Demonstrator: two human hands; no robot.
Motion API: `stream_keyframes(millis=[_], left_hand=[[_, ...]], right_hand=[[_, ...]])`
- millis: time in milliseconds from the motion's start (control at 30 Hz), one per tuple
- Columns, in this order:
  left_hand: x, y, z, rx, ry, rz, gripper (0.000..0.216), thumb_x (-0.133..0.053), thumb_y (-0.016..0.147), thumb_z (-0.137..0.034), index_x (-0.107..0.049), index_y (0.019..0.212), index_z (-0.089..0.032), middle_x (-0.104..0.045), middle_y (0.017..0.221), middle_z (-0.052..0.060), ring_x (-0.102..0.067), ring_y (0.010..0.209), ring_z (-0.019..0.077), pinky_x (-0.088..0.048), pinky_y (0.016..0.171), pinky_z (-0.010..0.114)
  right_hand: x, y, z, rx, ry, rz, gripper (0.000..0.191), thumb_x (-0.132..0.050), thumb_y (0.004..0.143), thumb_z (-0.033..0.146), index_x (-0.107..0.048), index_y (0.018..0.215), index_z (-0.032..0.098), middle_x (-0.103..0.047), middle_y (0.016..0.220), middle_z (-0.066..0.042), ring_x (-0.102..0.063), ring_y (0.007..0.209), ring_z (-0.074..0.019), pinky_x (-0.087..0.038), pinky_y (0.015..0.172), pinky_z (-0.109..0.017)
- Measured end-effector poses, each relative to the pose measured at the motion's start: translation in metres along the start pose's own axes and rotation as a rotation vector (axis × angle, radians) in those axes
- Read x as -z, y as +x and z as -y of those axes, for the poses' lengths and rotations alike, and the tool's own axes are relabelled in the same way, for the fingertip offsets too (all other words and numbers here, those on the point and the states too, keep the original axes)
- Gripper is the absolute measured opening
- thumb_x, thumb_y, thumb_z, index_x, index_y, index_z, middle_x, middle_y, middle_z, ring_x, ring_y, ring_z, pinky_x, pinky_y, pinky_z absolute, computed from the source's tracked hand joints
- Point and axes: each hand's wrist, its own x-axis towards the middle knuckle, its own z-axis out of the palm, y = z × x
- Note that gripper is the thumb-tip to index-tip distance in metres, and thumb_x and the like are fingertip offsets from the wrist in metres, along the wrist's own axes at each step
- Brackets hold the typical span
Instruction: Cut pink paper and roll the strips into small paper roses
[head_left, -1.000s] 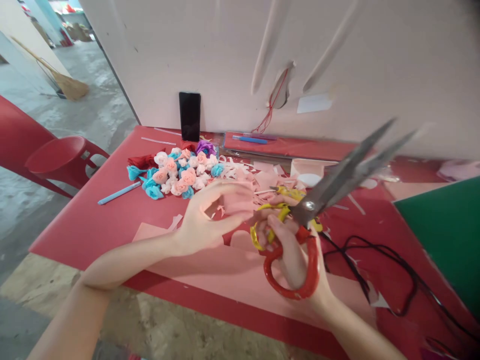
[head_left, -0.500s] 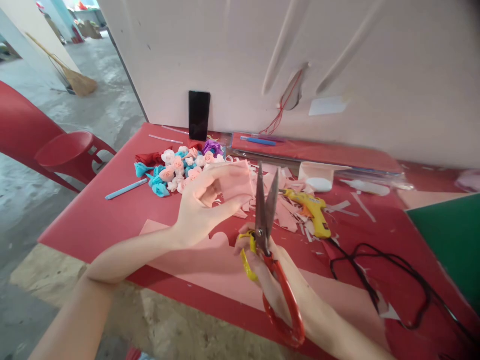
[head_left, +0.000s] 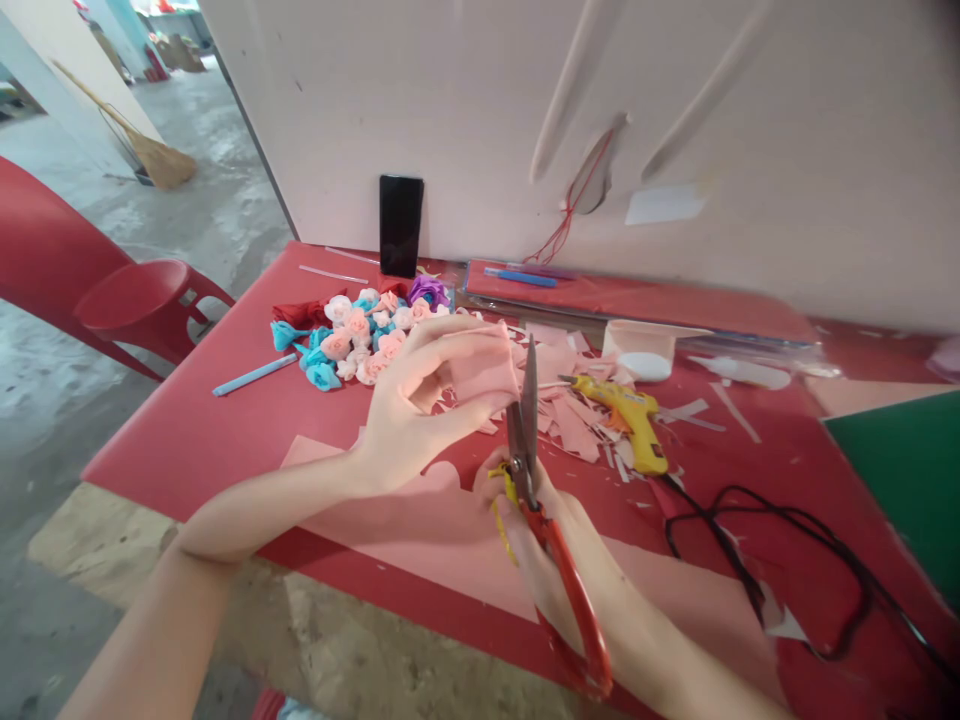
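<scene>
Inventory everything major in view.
Flat table: 1, red, centre
Upright panel: 1, whitish, behind
Rectangular phone: 1, black, against panel
Paper flowers: many, mixed, table left
Paper scraps: many, pinkish, table middle
Glue gun: 1, yellow, beside scraps
Paper sheet: 1, pink, table front
Flat board: 1, green, table right
Straw broom: 1, tan, back left
Chair: 1, red, left
Folded paper piece: 1, pink, held
Metal scissors: 1, red-yellow handles, held
Left hand: 1, bare, holding paper
Right hand: 1, bare, holding scissors

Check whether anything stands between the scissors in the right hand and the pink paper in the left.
Nothing visible does: the open blades of the scissors are right by the pink paper. The thumb of the left hand lies along its lower edge, close to the blades.
</scene>
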Motion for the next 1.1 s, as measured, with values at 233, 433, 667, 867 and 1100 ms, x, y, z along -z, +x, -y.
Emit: stream_keyframes(millis=[233, 433, 667, 867, 1100], left_hand=[[0.0005, 0.0009, -0.0011, 0.007, 0.030, -0.025, 0.030, -0.068, 0.072, -0.018, -0.062, 0.099, -0.031, -0.056, 0.106, 0.000, -0.055, 0.102, 0.0173, -0.052, 0.082, 0.033], [0.0006, 0.0004, 0.0005, 0.011, -0.002, -0.002, 0.030, -0.068, 0.073, -0.018, -0.061, 0.099, -0.030, -0.056, 0.108, 0.000, -0.055, 0.105, 0.0182, -0.053, 0.084, 0.033], [-0.0001, -0.0004, 0.0000, 0.027, -0.042, 0.028, 0.032, -0.066, 0.073, -0.015, -0.060, 0.100, -0.031, -0.054, 0.108, 0.001, -0.053, 0.108, 0.0182, -0.054, 0.081, 0.031], [0.0002, -0.0016, 0.0016, 0.023, -0.018, 0.032, 0.031, -0.066, 0.073, -0.017, -0.060, 0.100, -0.031, -0.054, 0.108, 0.001, -0.053, 0.107, 0.0200, -0.055, 0.079, 0.033], [0.0004, -0.0014, -0.0006, 0.038, -0.065, 0.045, 0.033, -0.064, 0.073, -0.012, -0.060, 0.100, -0.030, -0.053, 0.109, 0.001, -0.054, 0.106, 0.0183, -0.055, 0.077, 0.029]], right_hand=[[0.0022, 0.0025, 0.0059, 0.006, -0.145, 0.024, 0.007, -0.035, 0.087, 0.025, -0.041, 0.085, 0.021, -0.054, 0.076, -0.003, -0.051, 0.066, -0.0168, -0.045, 0.060, -0.033], [0.0017, 0.0015, 0.0034, 0.005, -0.163, 0.031, 0.004, -0.037, 0.086, 0.023, -0.041, 0.086, 0.021, -0.051, 0.072, -0.001, -0.047, 0.056, -0.0139, -0.042, 0.053, -0.030], [-0.0004, -0.0010, 0.0026, -0.002, -0.060, -0.011, 0.014, -0.036, 0.090, 0.030, -0.044, 0.082, 0.022, -0.046, 0.059, 0.004, -0.042, 0.046, -0.0117, -0.038, 0.046, -0.028], [-0.0013, -0.0008, 0.0032, -0.031, -0.051, -0.017, 0.016, -0.038, 0.089, 0.033, -0.044, 0.080, 0.022, -0.049, 0.063, 0.002, -0.045, 0.050, -0.0124, -0.039, 0.045, -0.026], [0.0004, -0.0012, 0.0061, -0.034, -0.164, -0.011, 0.013, -0.037, 0.089, 0.028, -0.043, 0.079, 0.021, -0.048, 0.062, 0.002, -0.045, 0.049, -0.0118, -0.037, 0.043, -0.025]])
